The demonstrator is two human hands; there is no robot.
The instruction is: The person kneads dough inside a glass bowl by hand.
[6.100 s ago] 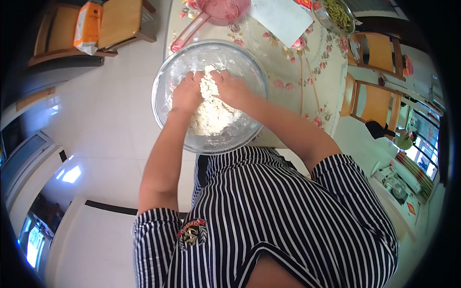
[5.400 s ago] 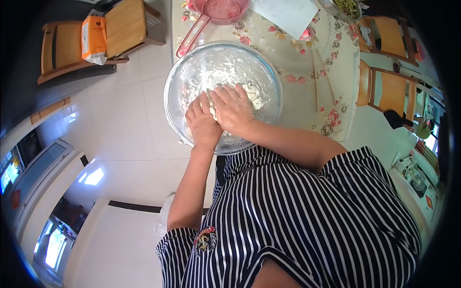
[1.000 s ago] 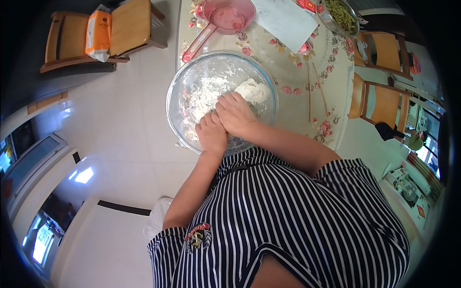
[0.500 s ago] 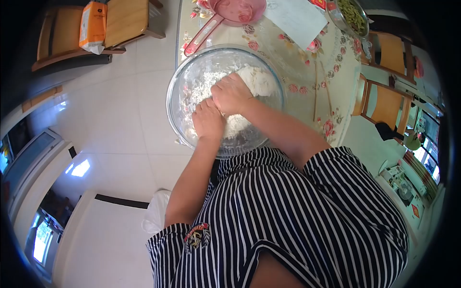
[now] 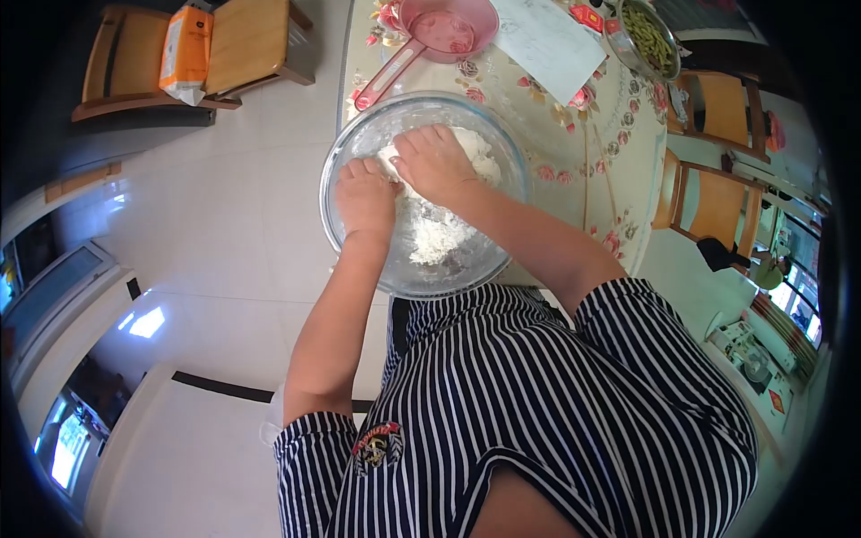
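Note:
A large clear glass bowl [image 5: 337, 134] holds a pale lump of dough [image 5: 482, 154] on its far right side. Loose, crumbly flour [image 5: 437, 238] lies in the near part of the bowl. My right hand [image 5: 434, 163] presses down on the dough with its fingers bent over it. Beside it, my left hand [image 5: 366, 197] is by the left wall inside the bowl, fingers curled round the dough's left edge. The fingertips of both hands are partly hidden.
On the flowered tablecloth [image 5: 556, 134] stand a pink long-handled strainer [image 5: 444, 31], a white paper sheet [image 5: 552, 45] and a metal bowl of green food [image 5: 647, 40]. Thin sticks [image 5: 587, 179] lie to the right. An orange packet [image 5: 186, 49] rests on a wooden chair at left.
My hands have moved apart and farther up the bowl, the left one toward the left wall. More of the loose flour in the near part shows. The view has shifted slightly.

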